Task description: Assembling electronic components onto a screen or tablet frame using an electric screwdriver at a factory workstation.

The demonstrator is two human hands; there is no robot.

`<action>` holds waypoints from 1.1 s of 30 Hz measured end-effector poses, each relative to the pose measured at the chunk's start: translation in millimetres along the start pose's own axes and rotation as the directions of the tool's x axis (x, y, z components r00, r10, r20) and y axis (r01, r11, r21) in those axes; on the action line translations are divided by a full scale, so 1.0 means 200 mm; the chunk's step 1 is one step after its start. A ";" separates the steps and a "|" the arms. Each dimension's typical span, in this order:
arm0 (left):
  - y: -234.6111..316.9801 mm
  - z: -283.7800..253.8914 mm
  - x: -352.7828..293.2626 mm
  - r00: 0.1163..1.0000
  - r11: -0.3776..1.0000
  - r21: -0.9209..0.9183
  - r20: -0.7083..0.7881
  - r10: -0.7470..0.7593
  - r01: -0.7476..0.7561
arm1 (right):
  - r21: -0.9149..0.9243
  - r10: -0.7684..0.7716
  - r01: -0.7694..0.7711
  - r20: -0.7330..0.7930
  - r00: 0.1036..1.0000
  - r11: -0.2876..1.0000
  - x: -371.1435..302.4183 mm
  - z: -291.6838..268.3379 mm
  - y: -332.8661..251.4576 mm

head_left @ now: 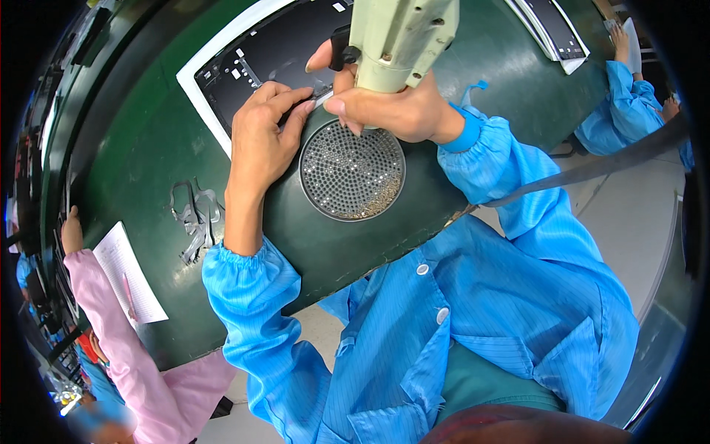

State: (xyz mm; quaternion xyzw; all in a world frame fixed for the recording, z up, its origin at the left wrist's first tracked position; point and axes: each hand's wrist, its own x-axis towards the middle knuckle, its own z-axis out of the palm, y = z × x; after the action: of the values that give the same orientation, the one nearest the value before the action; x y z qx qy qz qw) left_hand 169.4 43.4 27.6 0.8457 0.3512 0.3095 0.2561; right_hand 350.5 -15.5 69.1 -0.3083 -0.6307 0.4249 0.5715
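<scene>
At eleven o'clock the left hand (260,133) bends half-curled toward two, while the right hand (401,111), near one, curls tightly in a grip.

A pale green, faceted handheld tool with a black side lever (403,44) is gripped in the right hand (396,111), its tip hidden. Beside it, a flat black panel bordered in white (218,85) lies by the left hand (262,133); just below, a round, dark, perforated tray (340,166) holds tiny brass-coloured screws (381,201), heaped toward its lower right.

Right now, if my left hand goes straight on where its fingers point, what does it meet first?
Going rightward, the left hand would likely meet the right hand; depth is unclear.
</scene>
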 end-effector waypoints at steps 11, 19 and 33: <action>-0.03 0.02 -0.03 0.999 0.999 -0.034 -0.044 -0.025 0.023 | 0.112 0.002 0.009 -0.097 0.995 0.994 0.25 0.09 0.04; -0.03 0.03 -0.02 0.999 0.999 0.037 -0.027 0.017 -0.016 | 0.129 0.099 -0.083 -0.121 0.988 0.988 0.26 0.06 0.19; -0.05 0.04 -0.02 0.997 0.996 0.067 -0.049 0.063 -0.059 | 0.096 0.108 -0.100 -0.084 0.991 0.990 0.26 0.06 0.19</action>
State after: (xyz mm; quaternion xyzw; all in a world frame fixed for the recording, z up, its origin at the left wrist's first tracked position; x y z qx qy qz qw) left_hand 168.9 43.6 14.3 0.8558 0.3416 0.3270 0.2095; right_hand 326.7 44.6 59.0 -0.3329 -0.5675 0.4685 0.5896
